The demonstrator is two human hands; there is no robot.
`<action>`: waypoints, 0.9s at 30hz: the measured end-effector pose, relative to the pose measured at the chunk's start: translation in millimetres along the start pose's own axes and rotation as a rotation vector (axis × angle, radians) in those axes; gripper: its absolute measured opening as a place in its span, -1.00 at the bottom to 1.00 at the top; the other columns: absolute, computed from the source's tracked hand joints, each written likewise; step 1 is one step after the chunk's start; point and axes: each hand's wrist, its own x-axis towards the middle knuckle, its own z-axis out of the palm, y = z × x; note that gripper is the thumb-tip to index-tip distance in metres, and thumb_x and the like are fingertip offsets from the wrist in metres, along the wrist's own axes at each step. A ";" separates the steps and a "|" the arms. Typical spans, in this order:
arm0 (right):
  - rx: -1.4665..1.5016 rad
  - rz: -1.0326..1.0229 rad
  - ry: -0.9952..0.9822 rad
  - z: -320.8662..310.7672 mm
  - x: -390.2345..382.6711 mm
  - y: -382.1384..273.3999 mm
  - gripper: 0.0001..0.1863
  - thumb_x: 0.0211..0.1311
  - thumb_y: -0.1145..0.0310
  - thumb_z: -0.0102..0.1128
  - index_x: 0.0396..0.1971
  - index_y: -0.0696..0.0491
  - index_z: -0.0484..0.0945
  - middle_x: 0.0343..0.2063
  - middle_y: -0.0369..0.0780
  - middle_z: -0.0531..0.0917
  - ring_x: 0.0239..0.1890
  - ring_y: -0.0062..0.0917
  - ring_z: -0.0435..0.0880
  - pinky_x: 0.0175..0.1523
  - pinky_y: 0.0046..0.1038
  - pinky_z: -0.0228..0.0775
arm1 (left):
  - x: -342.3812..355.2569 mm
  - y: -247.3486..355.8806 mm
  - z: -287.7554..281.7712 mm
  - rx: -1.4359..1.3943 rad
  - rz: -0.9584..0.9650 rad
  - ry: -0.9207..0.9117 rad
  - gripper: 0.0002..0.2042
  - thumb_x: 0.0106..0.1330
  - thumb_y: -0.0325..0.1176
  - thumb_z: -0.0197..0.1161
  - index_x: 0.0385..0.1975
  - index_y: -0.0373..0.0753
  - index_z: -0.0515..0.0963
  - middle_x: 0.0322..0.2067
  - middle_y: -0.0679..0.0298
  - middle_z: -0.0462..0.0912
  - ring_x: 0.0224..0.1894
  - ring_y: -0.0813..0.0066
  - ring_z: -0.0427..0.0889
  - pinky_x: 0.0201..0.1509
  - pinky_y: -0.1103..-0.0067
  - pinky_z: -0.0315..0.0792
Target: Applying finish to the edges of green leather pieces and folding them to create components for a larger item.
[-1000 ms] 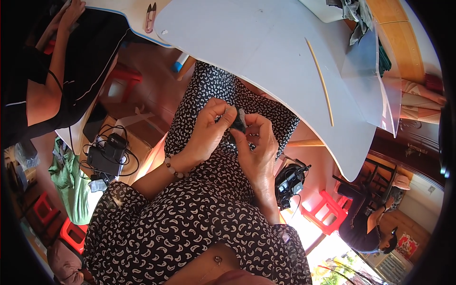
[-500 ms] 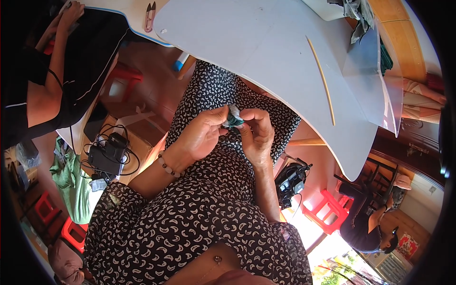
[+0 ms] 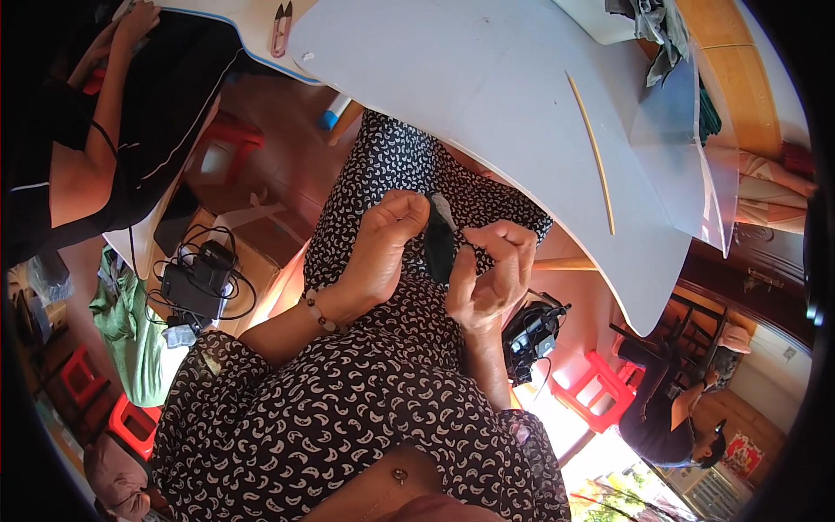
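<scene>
My left hand [image 3: 383, 239] is closed, pinching the top edge of a small dark green cloth piece [image 3: 440, 250] with a grey patch near its top. The cloth hangs down above my lap. Just to its right is my right hand [image 3: 491, 278], thumb and fingers apart; its fingertips come close to the cloth's edge, and whether they touch it I cannot tell. A beaded bracelet [image 3: 319, 311] circles my left wrist.
Ahead stands a pale table [image 3: 487, 87] with a thin wooden stick [image 3: 593, 152] on it. Red-handled thread snips [image 3: 281, 30] lie at the far left. A clear panel [image 3: 687, 165] rises at the right. Co-workers sit left and right; a box [image 3: 261, 248] with cabled adapters stands left.
The cloth was bunched between both hands' fingertips; now it hangs longer from my left hand. My right hand has moved right and down, its fingers parting.
</scene>
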 end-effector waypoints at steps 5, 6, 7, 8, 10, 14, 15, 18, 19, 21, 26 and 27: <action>-0.220 -0.049 -0.107 3.7 -0.7 -2.1 -0.75 -0.11 0.55 0.48 -0.33 0.03 0.74 -0.38 -0.26 0.57 -0.36 -0.43 0.50 -0.26 -0.38 0.32 | 0.3 -4.9 -2.7 0.053 0.129 0.034 -0.79 0.50 -0.31 0.24 -0.27 -0.35 0.66 -0.14 0.39 0.42 -0.10 0.70 0.40 0.09 0.65 0.29; -0.218 -0.065 -0.090 3.1 -1.4 -2.4 -0.75 -0.08 0.53 0.51 -0.32 0.02 0.74 -0.38 -0.29 0.58 -0.35 -0.43 0.50 -0.26 -0.38 0.32 | 0.6 -5.2 -1.9 0.162 0.201 0.072 -0.79 0.50 -0.31 0.25 -0.27 -0.36 0.66 -0.15 0.37 0.42 -0.09 0.67 0.40 0.08 0.64 0.30; -0.217 -0.065 -0.089 2.4 -2.2 -5.0 -0.75 -0.08 0.53 0.51 -0.32 0.02 0.74 -0.38 -0.29 0.58 -0.35 -0.43 0.50 -0.26 -0.38 0.32 | 0.9 -5.4 -1.3 0.271 0.273 0.110 -0.78 0.49 -0.30 0.26 -0.27 -0.36 0.66 -0.15 0.36 0.42 -0.08 0.64 0.40 0.08 0.64 0.30; -0.160 -0.056 -0.081 0.8 -2.5 -9.9 -0.74 -0.10 0.54 0.51 -0.33 0.01 0.73 -0.37 -0.29 0.58 -0.35 -0.44 0.50 -0.25 -0.40 0.33 | 1.4 -4.3 -0.7 0.271 0.272 0.111 -0.78 0.49 -0.30 0.26 -0.27 -0.36 0.66 -0.15 0.36 0.42 -0.08 0.64 0.40 0.08 0.64 0.30; -0.091 -0.053 -0.146 -4.0 2.7 -21.9 -0.70 -0.09 0.55 0.53 -0.29 0.03 0.69 -0.30 -0.25 0.64 -0.30 -0.41 0.55 -0.19 -0.41 0.40 | 3.2 -1.2 0.7 0.479 0.403 0.136 -0.78 0.46 -0.30 0.30 -0.28 -0.36 0.66 -0.17 0.34 0.42 -0.06 0.58 0.40 0.09 0.62 0.31; -0.056 0.176 -0.159 9.5 -0.1 -12.1 -0.76 0.07 0.63 0.43 -0.29 0.12 0.57 -0.19 -0.09 0.68 -0.26 -0.32 0.68 -0.21 -0.38 0.56 | 4.4 -9.0 -0.2 0.406 0.391 0.147 -0.79 0.43 -0.30 0.32 -0.28 -0.36 0.66 -0.18 0.32 0.43 -0.06 0.55 0.41 0.09 0.62 0.30; -0.057 0.176 -0.158 10.3 -2.8 -8.3 -0.76 0.07 0.63 0.43 -0.29 0.12 0.57 -0.19 -0.09 0.68 -0.26 -0.32 0.68 -0.21 -0.38 0.56 | 4.5 -8.7 -0.8 0.403 0.383 0.132 -0.78 0.45 -0.29 0.31 -0.28 -0.36 0.66 -0.17 0.33 0.42 -0.07 0.57 0.41 0.08 0.63 0.30; -0.004 0.127 -0.141 11.7 -8.8 1.6 -0.82 0.12 0.73 0.33 -0.33 0.17 0.56 -0.20 -0.07 0.69 -0.24 -0.31 0.74 -0.15 -0.40 0.64 | 2.1 -2.4 1.1 0.296 0.277 0.097 -0.77 0.47 -0.27 0.28 -0.26 -0.34 0.67 -0.16 0.35 0.44 -0.09 0.62 0.42 0.07 0.63 0.30; -0.004 0.129 -0.143 12.9 -9.8 2.5 -0.82 0.12 0.73 0.33 -0.33 0.17 0.56 -0.20 -0.07 0.69 -0.24 -0.31 0.74 -0.15 -0.40 0.64 | 1.1 -0.3 1.6 0.191 0.180 0.076 -0.77 0.48 -0.26 0.27 -0.25 -0.33 0.67 -0.16 0.37 0.45 -0.10 0.65 0.42 0.06 0.64 0.30; -0.003 0.183 -0.123 16.5 -10.4 2.9 -0.81 0.12 0.74 0.29 -0.31 0.16 0.62 -0.20 -0.07 0.70 -0.23 -0.32 0.75 -0.14 -0.40 0.64 | 2.1 0.9 -0.7 0.109 0.091 0.078 -0.77 0.50 -0.25 0.25 -0.23 -0.31 0.67 -0.18 0.40 0.49 -0.12 0.68 0.43 0.05 0.65 0.31; 0.011 0.167 -0.094 21.6 -15.1 10.8 -0.83 0.12 0.70 0.31 -0.27 0.20 0.67 -0.15 -0.06 0.70 -0.20 -0.41 0.76 -0.12 -0.47 0.67 | -1.0 4.7 4.6 -0.002 -0.033 0.036 -0.77 0.56 -0.19 0.13 -0.20 -0.16 0.67 -0.30 0.54 0.57 -0.21 0.77 0.37 -0.01 0.67 0.22; 0.016 0.158 -0.095 22.1 -15.2 12.8 -0.85 0.14 0.69 0.32 -0.26 0.25 0.67 -0.11 -0.05 0.69 -0.20 -0.49 0.77 -0.12 -0.53 0.70 | -1.5 2.0 4.7 -0.049 -0.058 0.056 -0.76 0.57 -0.18 0.11 -0.16 -0.16 0.66 -0.27 0.53 0.58 -0.20 0.78 0.39 0.00 0.66 0.23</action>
